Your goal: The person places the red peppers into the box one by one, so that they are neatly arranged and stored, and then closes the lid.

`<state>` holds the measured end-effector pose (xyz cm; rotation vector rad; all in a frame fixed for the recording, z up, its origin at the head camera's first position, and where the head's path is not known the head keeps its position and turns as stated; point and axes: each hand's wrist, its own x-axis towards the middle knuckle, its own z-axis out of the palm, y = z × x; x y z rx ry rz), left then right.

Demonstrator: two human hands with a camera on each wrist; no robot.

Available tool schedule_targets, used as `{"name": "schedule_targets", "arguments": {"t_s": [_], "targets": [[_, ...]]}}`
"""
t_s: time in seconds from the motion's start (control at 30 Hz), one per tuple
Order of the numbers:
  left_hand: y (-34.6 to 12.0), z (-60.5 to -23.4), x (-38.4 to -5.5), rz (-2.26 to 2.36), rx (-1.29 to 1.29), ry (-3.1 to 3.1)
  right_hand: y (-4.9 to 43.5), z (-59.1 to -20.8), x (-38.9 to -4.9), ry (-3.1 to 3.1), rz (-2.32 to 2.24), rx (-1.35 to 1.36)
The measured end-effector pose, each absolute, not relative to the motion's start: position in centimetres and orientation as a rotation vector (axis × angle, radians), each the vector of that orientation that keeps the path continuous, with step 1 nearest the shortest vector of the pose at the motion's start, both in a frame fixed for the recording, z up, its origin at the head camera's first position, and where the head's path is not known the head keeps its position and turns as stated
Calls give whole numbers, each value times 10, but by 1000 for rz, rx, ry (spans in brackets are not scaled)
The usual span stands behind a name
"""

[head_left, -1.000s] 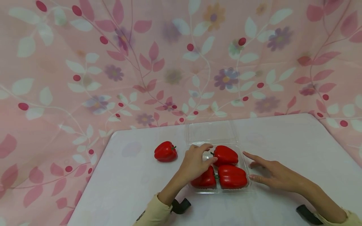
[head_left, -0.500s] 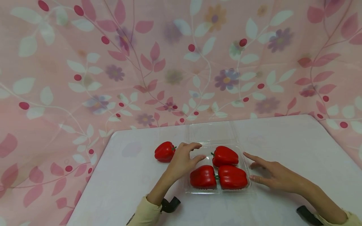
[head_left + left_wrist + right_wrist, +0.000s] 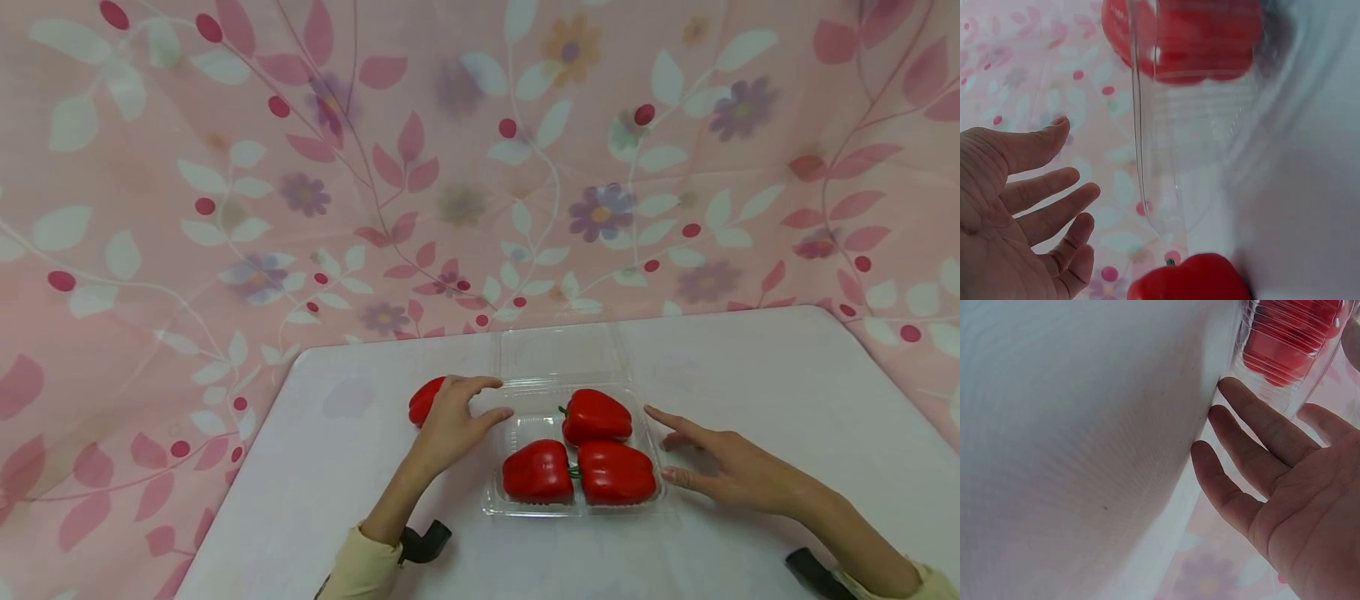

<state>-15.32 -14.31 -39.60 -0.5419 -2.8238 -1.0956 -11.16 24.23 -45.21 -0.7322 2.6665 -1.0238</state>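
Note:
In the head view a clear plastic clamshell box (image 3: 534, 510) lies with its lid (image 3: 561, 353) folded back. Three red bell peppers sit in it: one at back right (image 3: 597, 416), one at front right (image 3: 618, 472), one at front left (image 3: 537, 472). Left of the box a loose red bell pepper (image 3: 424, 402) is partly hidden behind my left hand (image 3: 453, 423). That hand holds nothing; its fingers are spread in the left wrist view. By the box's right side, my right hand (image 3: 723, 467) has extended fingers, some touching the tabletop in the right wrist view.
A white-covered table (image 3: 300, 492) carries everything. Behind it hangs a pink floral cloth (image 3: 420, 183). Dark bands sit near both wrists, one at the left (image 3: 426, 542) and one at the right (image 3: 816, 573).
My left hand has moved left from above the box toward the loose bell pepper, uncovering the front-left pepper and the back-left compartment. My right hand has stayed in place.

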Motion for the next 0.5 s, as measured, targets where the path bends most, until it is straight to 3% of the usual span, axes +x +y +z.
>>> {"name": "schedule_targets", "arguments": {"t_s": [0.5], "targets": [[-172,-408,-165,-1094,-434,-2780,243,-454,-112,2689,-1019,-742]]}}
